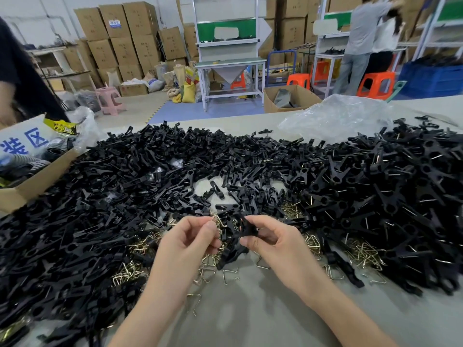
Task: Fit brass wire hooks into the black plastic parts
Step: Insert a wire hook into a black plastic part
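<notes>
**Fingers pinch a hook and a black part over the heaped table**

The fingers [209,227] of the left hand [190,242] are closed to a pinch on a brass wire hook [220,222], thumb against forefinger, with the bent end of the wire showing just above the fingertips. The right hand [271,242] is likewise closed, its thumb and forefinger gripping a black plastic part [240,237]. This part is matte black, long and narrow, with a forked upper end held between the fingertips and a slim tail hanging down toward the table [250,309]. Hook and part meet between the two hands, the wire touching the part's upper end; whether it is seated cannot be told.

Both hands hover above the near middle of the grey table. Under and around them lies a scatter of loose brass hooks [363,254], thin glossy wire bent into open triangles. Beyond spreads a broad heap of black parts [150,171]; on the right side many parts [400,191] show a wire across them. A cardboard box [30,186] sits at the left edge and a crumpled clear plastic bag [338,116] at the far right.
</notes>
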### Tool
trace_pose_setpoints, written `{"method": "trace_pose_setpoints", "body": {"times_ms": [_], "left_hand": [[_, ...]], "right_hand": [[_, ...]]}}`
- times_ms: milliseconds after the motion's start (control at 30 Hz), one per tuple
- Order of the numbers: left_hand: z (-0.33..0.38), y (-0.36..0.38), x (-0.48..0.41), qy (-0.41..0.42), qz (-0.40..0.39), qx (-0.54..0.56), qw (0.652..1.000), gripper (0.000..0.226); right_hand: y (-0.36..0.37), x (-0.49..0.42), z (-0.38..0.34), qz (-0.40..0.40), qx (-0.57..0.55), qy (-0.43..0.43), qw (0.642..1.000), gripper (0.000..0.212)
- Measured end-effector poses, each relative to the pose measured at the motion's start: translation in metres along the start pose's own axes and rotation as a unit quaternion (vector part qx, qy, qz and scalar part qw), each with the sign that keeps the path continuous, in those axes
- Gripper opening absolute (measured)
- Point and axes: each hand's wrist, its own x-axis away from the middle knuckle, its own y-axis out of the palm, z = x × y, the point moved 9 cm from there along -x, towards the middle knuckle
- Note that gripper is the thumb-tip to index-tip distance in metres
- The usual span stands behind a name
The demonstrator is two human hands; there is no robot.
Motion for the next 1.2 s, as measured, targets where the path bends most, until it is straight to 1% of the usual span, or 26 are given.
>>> {"method": "trace_pose_setpoints", "body": {"times_ms": [33, 100, 233, 333, 400, 500, 600, 733, 867, 967, 1067, 1167, 1200], "left_hand": [[-0.006, 0.005, 0.001, -0.026, -0.009, 0.031, 0.999, 0.010], [-0.014, 0.015, 0.003, -0.052, -0.022, 0.052, 0.997, 0.012], [-0.020, 0.024, 0.006, -0.077, -0.020, 0.084, 0.993, 0.025], [-0.021, 0.025, 0.007, -0.090, -0.019, 0.124, 0.988, 0.029], [-0.020, 0.026, 0.007, -0.091, -0.019, 0.131, 0.987, 0.027], [-0.018, 0.029, 0.009, -0.091, -0.018, 0.153, 0.984, 0.014], [-0.017, 0.034, 0.011, -0.097, -0.036, 0.183, 0.978, 0.011], [-0.018, 0.033, 0.012, -0.096, -0.034, 0.167, 0.981, 0.013], [-0.020, 0.025, 0.011, -0.062, 0.006, 0.093, 0.994, 0.023], [-0.026, 0.024, 0.011, -0.072, 0.011, 0.088, 0.993, 0.021], [-0.033, 0.031, 0.011, -0.099, -0.024, 0.104, 0.989, 0.021], [-0.036, 0.039, 0.008, -0.115, -0.088, 0.111, 0.983, 0.027], [-0.034, 0.040, 0.008, -0.114, -0.110, 0.111, 0.981, 0.026]], "right_hand": [[0.000, 0.000, -0.001, 0.000, 0.003, -0.006, 1.000, 0.033], [0.002, 0.001, -0.006, -0.007, 0.016, -0.023, 1.000, 0.036], [0.002, 0.004, -0.014, -0.003, 0.041, -0.055, 0.998, 0.036], [-0.001, 0.005, -0.020, 0.014, 0.058, -0.071, 0.996, 0.039], [-0.002, 0.006, -0.023, 0.019, 0.070, -0.081, 0.994, 0.036], [-0.003, 0.007, -0.027, 0.032, 0.094, -0.102, 0.990, 0.037], [-0.003, 0.007, -0.028, 0.038, 0.101, -0.105, 0.989, 0.038], [-0.004, 0.006, -0.028, 0.046, 0.109, -0.107, 0.987, 0.038], [-0.003, 0.008, -0.029, 0.041, 0.122, -0.117, 0.985, 0.037], [-0.002, 0.008, -0.028, 0.046, 0.144, -0.119, 0.981, 0.033], [-0.001, 0.009, -0.027, 0.045, 0.173, -0.130, 0.975, 0.033], [-0.002, 0.008, -0.028, 0.032, 0.172, -0.143, 0.974, 0.036], [0.000, 0.008, -0.029, 0.018, 0.167, -0.149, 0.975, 0.036]]}}
